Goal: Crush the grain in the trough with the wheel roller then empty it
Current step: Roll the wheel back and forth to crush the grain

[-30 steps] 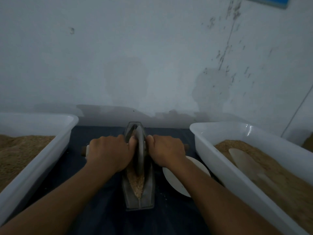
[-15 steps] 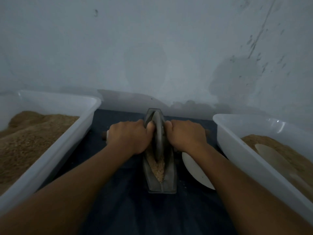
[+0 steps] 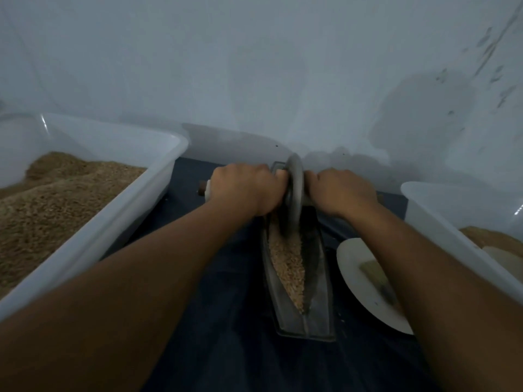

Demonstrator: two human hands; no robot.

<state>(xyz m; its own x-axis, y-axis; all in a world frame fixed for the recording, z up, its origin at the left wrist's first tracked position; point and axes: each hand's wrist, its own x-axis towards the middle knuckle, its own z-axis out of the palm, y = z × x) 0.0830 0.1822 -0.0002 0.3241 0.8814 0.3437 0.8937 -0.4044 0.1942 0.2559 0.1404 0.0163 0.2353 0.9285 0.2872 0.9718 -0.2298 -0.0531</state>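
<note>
Grain (image 3: 287,264) lies in the trough (image 3: 317,281) on the dark cloth, wheel (image 3: 294,193) at its far end. Left hand (image 3: 244,188) and right hand (image 3: 341,192) each grip the axle, fingers curled tight. An uneven push could tip the wheel and spill grain. Bins (image 3: 158,176) flank it; a plate (image 3: 351,267) sits just right.

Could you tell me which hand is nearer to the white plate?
The right hand: its forearm crosses over the white plate. The left hand is across the wheel roller, farther away.
</note>
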